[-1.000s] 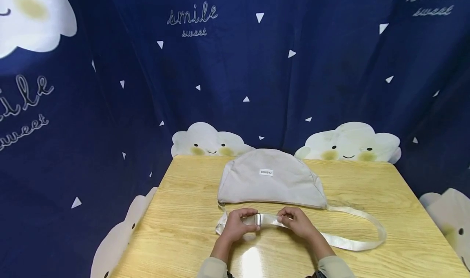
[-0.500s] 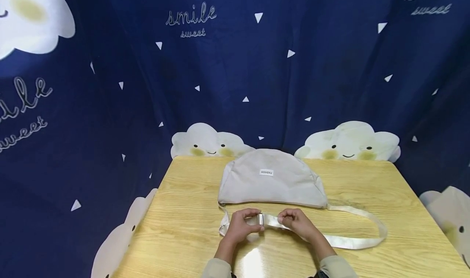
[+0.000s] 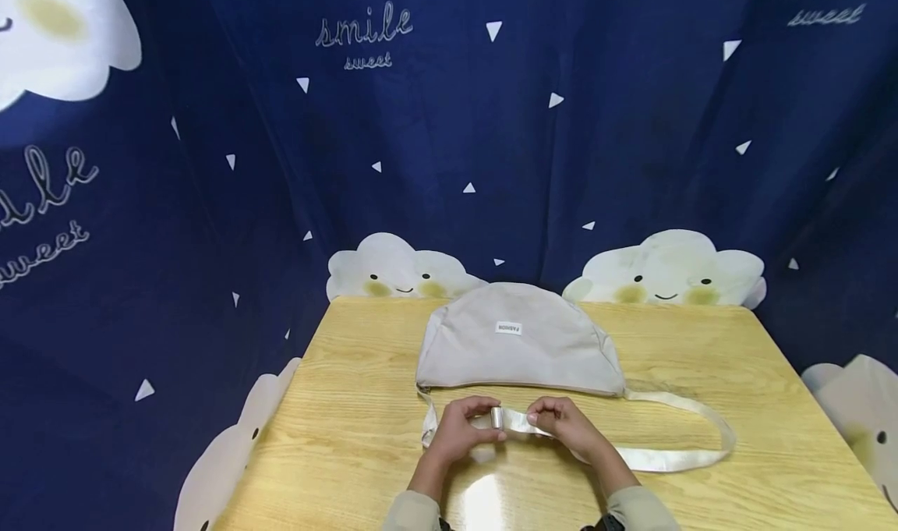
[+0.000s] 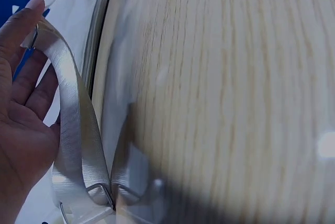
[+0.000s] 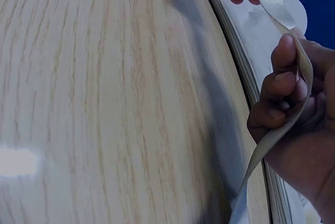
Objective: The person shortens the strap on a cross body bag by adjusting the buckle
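Note:
A pale grey half-round bag with a small white label lies toward the back of the table. Its light webbing strap loops out to the right and comes back between the hands. My left hand pinches the metal strap buckle between thumb and finger; in the left wrist view the strap hangs as a loop past the palm. The right hand pinches the strap just right of the buckle, and the right wrist view shows its fingers curled at the webbing.
The bag stands on a wood-grain table. Behind and beside it hangs a dark blue curtain printed with clouds and triangles. Metal strap rings show low in the left wrist view.
Both hands keep their hold on the strap. The left hand and the buckle have shifted slightly right, toward the right hand. The bag stays in place.

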The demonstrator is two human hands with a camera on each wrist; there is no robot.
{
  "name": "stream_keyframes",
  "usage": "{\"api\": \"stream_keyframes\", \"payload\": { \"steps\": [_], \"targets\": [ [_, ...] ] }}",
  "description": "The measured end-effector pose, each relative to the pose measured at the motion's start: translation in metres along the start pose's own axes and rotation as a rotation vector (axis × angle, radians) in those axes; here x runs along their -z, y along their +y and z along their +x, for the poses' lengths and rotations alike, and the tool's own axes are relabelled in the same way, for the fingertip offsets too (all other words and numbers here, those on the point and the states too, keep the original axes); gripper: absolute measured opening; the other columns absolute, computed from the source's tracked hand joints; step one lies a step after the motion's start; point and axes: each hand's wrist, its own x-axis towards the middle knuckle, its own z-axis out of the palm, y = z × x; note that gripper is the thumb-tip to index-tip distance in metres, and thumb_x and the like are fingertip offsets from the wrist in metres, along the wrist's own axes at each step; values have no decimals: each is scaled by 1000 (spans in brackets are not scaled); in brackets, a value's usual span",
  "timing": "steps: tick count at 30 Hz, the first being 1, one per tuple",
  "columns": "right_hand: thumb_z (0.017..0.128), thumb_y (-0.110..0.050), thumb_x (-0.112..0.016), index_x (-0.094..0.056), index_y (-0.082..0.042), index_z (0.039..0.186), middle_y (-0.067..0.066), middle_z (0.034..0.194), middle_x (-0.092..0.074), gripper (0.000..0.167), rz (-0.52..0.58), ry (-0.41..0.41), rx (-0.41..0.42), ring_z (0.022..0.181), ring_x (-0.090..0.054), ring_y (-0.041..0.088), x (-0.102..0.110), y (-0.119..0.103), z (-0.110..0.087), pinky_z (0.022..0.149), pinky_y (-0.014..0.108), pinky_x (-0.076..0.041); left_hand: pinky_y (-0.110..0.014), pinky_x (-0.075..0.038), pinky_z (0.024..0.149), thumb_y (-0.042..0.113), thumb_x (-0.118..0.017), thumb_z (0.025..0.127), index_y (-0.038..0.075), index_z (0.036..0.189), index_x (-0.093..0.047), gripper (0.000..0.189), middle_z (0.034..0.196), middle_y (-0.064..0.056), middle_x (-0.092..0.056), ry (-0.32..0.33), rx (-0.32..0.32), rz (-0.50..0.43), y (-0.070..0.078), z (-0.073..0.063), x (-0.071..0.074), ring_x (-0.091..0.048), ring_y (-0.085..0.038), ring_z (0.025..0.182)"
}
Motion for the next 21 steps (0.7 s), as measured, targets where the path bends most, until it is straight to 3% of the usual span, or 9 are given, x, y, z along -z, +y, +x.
{"api": "stream_keyframes", "payload": {
  "steps": [5,10,15,21],
  "targets": [
    [91,-5,-57,-58,13,97,1,76,-55,19,29,-25,36,67,-49,9,-1,1,0,59,24,-44,-39,-46,87,10,-84,67,4,109,-67,46,109,-3,-65,-12,41,12,-18,4,-1,-59,-20,99],
    [91,1,-54,-57,15,96,6,82,-56,15,53,-5,29,72,-50,10,0,1,-2,62,25,-45,-36,-47,85,9,-85,66,10,108,-68,46,105,1,-66,-11,41,49,-20,4,-1,-60,-20,97],
    [90,8,-51,-55,18,96,14,84,-56,12,69,9,16,73,-51,11,0,1,-2,63,25,-46,-43,-46,85,1,-82,67,3,109,-66,45,103,-5,-66,7,37,17,-9,1,-1,-60,-29,96],
    [90,3,-55,-55,17,97,11,84,-57,16,99,26,11,73,-52,10,0,1,-3,63,24,-46,-51,-44,85,-3,-80,67,-1,104,-65,40,97,-14,-67,8,41,-38,12,-2,1,-59,-38,95]
  ]
}}
